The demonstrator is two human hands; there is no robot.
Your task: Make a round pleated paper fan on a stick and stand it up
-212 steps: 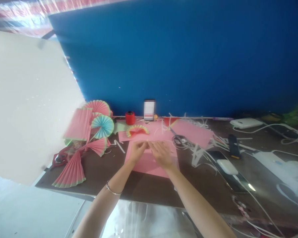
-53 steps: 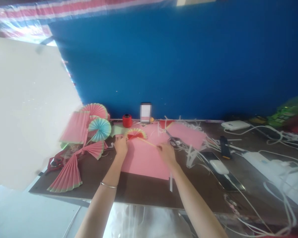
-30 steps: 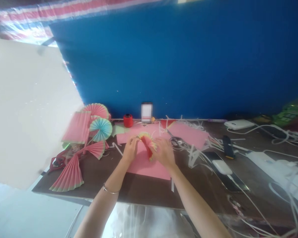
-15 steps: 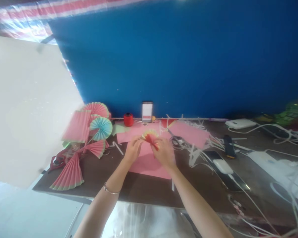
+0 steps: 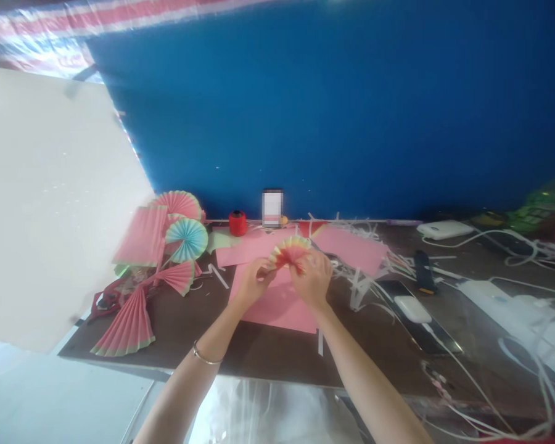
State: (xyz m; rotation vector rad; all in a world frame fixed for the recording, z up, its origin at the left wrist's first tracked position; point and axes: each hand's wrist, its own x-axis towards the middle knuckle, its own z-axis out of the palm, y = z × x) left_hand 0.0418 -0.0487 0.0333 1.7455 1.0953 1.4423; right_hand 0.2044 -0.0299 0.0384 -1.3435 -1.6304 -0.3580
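Note:
A pleated paper fan (image 5: 290, 250), red to pink with a pale yellow-green edge, is spread above the pink paper sheet (image 5: 277, 303). My left hand (image 5: 254, 282) pinches its left end between thumb and fingers. With its fingers closed on the right side and lower middle of the fan, my right hand (image 5: 312, 277) hides part of the folds. Beneath both hands the pink sheet lies flat on the dark table.
Folded pink fans (image 5: 126, 324) and a blue paper rosette (image 5: 187, 239) lie at left. A red spool (image 5: 237, 223) and an upright phone (image 5: 272, 208) stand at the back. Paper strips (image 5: 361, 288), a dark phone (image 5: 419, 317) and white cables (image 5: 472, 401) spread across the right.
The fan has opened wider into an arc and shows more of its folds. My right hand has shifted slightly right, and my left hand has tilted at the fan's left end.

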